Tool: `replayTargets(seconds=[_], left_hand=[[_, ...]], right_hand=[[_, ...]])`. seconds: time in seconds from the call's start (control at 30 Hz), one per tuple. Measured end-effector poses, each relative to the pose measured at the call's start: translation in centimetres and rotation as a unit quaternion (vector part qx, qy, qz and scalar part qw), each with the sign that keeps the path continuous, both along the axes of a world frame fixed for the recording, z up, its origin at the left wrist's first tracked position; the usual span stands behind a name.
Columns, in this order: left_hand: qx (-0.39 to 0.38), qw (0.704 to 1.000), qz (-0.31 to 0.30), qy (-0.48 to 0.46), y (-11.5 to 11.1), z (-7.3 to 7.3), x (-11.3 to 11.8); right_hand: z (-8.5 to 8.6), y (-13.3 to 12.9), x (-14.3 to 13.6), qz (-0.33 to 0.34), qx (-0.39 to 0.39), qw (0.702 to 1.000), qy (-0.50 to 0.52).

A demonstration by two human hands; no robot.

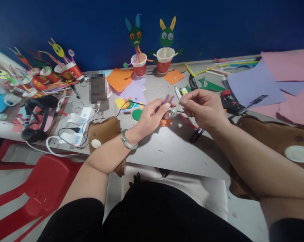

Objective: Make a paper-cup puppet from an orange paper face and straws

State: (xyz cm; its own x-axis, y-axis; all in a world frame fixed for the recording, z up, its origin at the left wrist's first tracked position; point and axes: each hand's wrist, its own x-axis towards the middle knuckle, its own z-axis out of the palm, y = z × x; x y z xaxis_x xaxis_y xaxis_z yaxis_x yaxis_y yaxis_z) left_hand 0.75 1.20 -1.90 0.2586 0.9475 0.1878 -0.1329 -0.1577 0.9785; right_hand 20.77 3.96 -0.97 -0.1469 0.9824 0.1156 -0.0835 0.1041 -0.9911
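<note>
Over the middle of the table, my left hand point(154, 114) is closed around a small purple piece with a yellow stripe point(168, 98), pinched between thumb and fingers. A clear ring like a tape roll point(172, 112) shows beside those fingertips; I cannot tell whether they touch it. To the right, my right hand point(204, 106) is raised with thumb and forefinger pressed together. Whatever it may hold is too small to make out. Behind the hands lie a white marker point(178, 92) and a yellow-and-white tube point(184, 91). An orange paper piece point(165, 123) lies below the left hand.
Two paper cups with green-faced figures, one blue-eared point(140, 65) and one yellow-eared point(164, 61), stand at the back. A power strip point(83, 122) with cables lies left. Purple paper point(251, 84) and a black glue gun point(231, 106) are right. Brown cushions point(105, 131) rest along the front edge.
</note>
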Motion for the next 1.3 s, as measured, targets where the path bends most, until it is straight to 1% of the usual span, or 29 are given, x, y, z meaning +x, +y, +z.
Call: replayTargets(seconds=[0.13,0.27,0.33,0.4,0.47,0.5,0.67,0.77,0.9,1.07,1.23,1.3], left_hand=[[-0.087,0.995,-0.049,-0.004,0.0,0.5,0.1],[-0.134,0.984,-0.113,-0.018,-0.1,0.9,0.0],[-0.148,0.975,-0.163,-0.018,-0.2,1.2,-0.1],[-0.171,0.960,-0.222,-0.006,-0.3,1.7,-0.3],[-0.200,0.944,-0.261,0.013,-0.5,2.2,-0.4],[-0.213,0.939,-0.270,0.023,-0.6,2.5,-0.4],[-0.247,0.926,-0.280,0.052,-0.7,3.1,-0.4],[-0.258,0.919,-0.294,0.049,-0.6,3.2,-0.6],[-0.274,0.910,-0.310,0.025,-0.5,3.3,-0.7],[-0.284,0.908,-0.305,0.026,-0.6,3.4,-0.6],[-0.298,0.906,-0.301,0.025,-0.6,3.6,-0.5],[-0.299,0.906,-0.299,0.033,-0.6,3.6,-0.5]], right_hand=[[0.3,-0.1,0.2,-0.009,-0.018,1.000,0.005],[0.4,0.4,0.5,-0.001,-0.012,1.000,-0.005],[0.6,0.5,0.7,0.025,-0.008,0.999,-0.028],[0.8,0.5,1.0,0.057,-0.008,0.997,-0.054],[1.2,0.5,1.3,0.091,-0.010,0.993,-0.073],[1.4,0.4,1.4,0.107,-0.010,0.991,-0.082],[2.2,0.3,1.8,0.199,-0.011,0.973,-0.113],[2.4,0.3,2.1,0.236,-0.004,0.965,-0.117],[2.3,0.5,2.7,0.258,-0.012,0.957,-0.131],[2.2,0.8,3.2,0.278,-0.019,0.952,-0.129],[2.4,1.2,3.5,0.295,0.009,0.942,-0.158],[2.5,1.4,3.7,0.311,0.026,0.935,-0.166]])
